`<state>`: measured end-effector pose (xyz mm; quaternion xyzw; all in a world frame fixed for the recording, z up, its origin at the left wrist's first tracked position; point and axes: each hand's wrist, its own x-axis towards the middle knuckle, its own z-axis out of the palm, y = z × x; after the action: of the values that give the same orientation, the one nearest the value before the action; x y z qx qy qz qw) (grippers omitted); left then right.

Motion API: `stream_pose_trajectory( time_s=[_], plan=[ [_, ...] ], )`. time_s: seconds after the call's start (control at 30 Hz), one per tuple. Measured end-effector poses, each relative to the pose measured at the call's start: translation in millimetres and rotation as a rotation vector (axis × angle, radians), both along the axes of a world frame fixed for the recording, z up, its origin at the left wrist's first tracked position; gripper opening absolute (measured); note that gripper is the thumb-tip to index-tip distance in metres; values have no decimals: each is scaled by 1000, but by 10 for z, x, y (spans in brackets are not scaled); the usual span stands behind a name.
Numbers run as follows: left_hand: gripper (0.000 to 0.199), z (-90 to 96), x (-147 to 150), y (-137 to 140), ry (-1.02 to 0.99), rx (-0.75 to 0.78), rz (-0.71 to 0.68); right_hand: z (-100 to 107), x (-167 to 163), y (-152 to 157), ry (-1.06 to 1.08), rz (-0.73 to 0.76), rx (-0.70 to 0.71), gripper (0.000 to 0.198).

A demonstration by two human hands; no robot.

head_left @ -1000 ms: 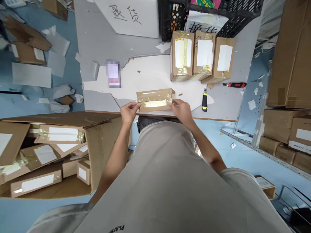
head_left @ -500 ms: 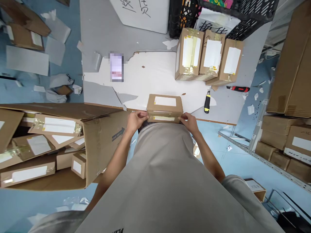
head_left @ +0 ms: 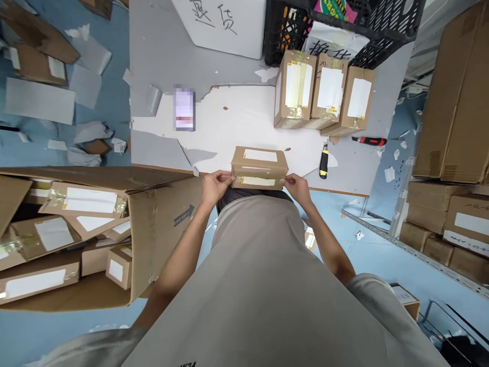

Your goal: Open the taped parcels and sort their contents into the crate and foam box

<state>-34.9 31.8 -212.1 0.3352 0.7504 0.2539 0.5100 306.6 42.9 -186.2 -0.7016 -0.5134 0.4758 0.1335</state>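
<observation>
A small brown cardboard box (head_left: 260, 160) with white labels on its top and near side rests at the front edge of the table, against my body. At the box's lower left corner, my left hand (head_left: 217, 186) is closed, its thumb and fingers pinching there. My right hand (head_left: 296, 186) pinches the lower right corner in the same way. Right of the box lies a black and yellow utility knife (head_left: 324, 162). Farther right is a red and black utility knife (head_left: 370, 141).
Three taped boxes (head_left: 293, 90) stand by a black plastic crate (head_left: 382, 30). A phone-like blurred object (head_left: 184, 109) lies on the table (head_left: 160, 66). To my left, a large open carton (head_left: 153, 229) holds several parcels. A metal rack (head_left: 412, 257) with boxes stands right.
The box has tilted slightly and its near side shows a little less at the bottom. Both hands keep their pinch at its corners. The view has shifted slightly.
</observation>
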Motion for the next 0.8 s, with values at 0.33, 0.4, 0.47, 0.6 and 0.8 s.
stream_pose_trajectory(
  time_s=[0.33, 0.4, 0.47, 0.6, 0.8],
  plan=[
    [26, -74, 75, 1520, 208, 114, -15, -93, -106, 1435, -213, -7, 110, 28],
    [25, -48, 85, 1718, 215, 124, -9, -86, -113, 1631, -248, 15, 114, 31],
    [24, 0, 82, 1773, 220, 128, -21, -60, -118, 1693, -259, 45, 99, 32],
    [18, 108, 61, 1507, 259, 123, -67, 0, -172, 1448, -286, 44, 91, 27],
    [25, 149, -24, 1109, 284, 19, -135, 26, -261, 1045, -180, 56, 84, 28]
  ],
)
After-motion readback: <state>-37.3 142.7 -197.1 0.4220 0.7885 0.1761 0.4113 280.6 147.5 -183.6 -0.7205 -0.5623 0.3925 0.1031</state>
